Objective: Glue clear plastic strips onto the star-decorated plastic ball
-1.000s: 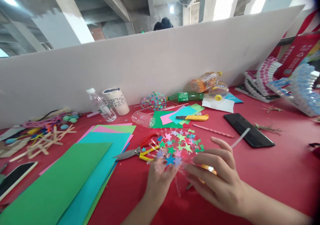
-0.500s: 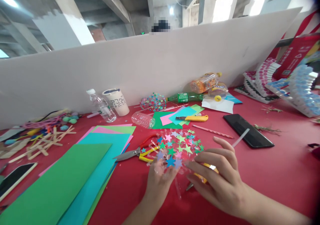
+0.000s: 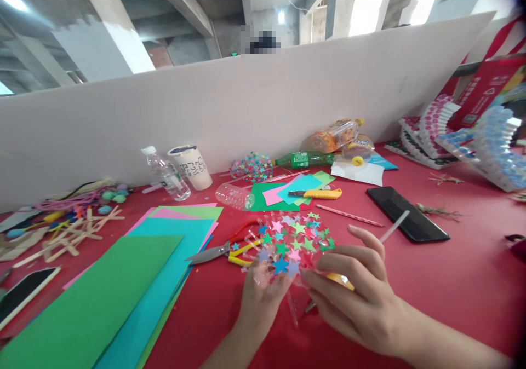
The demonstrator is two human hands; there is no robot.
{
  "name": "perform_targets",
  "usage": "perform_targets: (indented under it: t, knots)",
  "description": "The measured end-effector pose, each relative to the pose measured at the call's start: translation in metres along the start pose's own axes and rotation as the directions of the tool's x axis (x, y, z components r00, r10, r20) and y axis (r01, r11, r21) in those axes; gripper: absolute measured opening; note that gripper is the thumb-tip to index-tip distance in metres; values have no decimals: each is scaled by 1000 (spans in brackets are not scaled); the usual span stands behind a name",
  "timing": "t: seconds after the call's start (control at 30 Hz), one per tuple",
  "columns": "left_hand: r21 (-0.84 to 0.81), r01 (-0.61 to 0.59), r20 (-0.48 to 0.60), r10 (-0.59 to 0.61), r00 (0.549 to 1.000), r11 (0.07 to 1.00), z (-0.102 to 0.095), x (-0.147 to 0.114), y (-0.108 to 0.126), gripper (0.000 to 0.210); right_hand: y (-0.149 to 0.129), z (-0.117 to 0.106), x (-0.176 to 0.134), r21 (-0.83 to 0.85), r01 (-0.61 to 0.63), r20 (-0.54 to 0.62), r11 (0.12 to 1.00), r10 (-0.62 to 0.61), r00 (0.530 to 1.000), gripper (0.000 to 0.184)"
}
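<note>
My left hand (image 3: 259, 298) holds up a clear plastic piece covered in small coloured paper stars (image 3: 293, 240), gripping its lower left edge. My right hand (image 3: 357, 298) touches the lower right edge of the same star-covered piece with its fingertips. Under my right fingers lies a yellow-handled tool (image 3: 339, 280), partly hidden. A pair of scissors with red and yellow handles (image 3: 224, 248) lies just left of the star piece on the red table (image 3: 452, 281).
Green, cyan and pink paper sheets (image 3: 123, 292) lie at left, wooden sticks (image 3: 69, 235) beyond. A water bottle (image 3: 166, 173), a paper cup (image 3: 191, 166), a yellow utility knife (image 3: 318, 194), a black phone (image 3: 406, 221) and a white straw (image 3: 395, 225) surround the hands. A white partition (image 3: 246, 106) backs the table.
My right hand's fingers have shifted slightly left and closed in on the star piece's lower edge. The left hand and the star piece have barely moved.
</note>
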State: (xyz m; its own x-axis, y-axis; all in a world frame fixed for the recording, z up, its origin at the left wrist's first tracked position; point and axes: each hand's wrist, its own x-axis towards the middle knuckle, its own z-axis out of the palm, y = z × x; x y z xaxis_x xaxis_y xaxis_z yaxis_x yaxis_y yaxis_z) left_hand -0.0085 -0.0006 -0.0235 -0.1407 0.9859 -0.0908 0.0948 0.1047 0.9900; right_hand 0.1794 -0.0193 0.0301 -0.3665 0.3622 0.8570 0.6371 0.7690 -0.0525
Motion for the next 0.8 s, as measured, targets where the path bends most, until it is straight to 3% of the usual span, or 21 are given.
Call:
perform_targets:
  t: [0.23, 0.4, 0.63, 0.8]
  knots:
    - [-22, 32, -16, -32, 999, 999, 2, 2, -4, 48, -1, 2, -1, -26, 29, -82, 999, -31, 996, 16]
    - [120, 16, -58, -9, 998, 993, 4, 2, -1, 41, -1, 2, -6, 1, 94, -62, 996, -94, 994, 15]
    - [100, -10, -85, 18, 996, 995, 0, 1, -7, 37, 1, 7, -14, 56, 104, -76, 993, -100, 992, 17]
    - [22, 12, -3, -12, 1000, 1000, 3, 0, 4, 37, 2, 2, -2, 11, 46, -4, 999, -46, 999, 16]
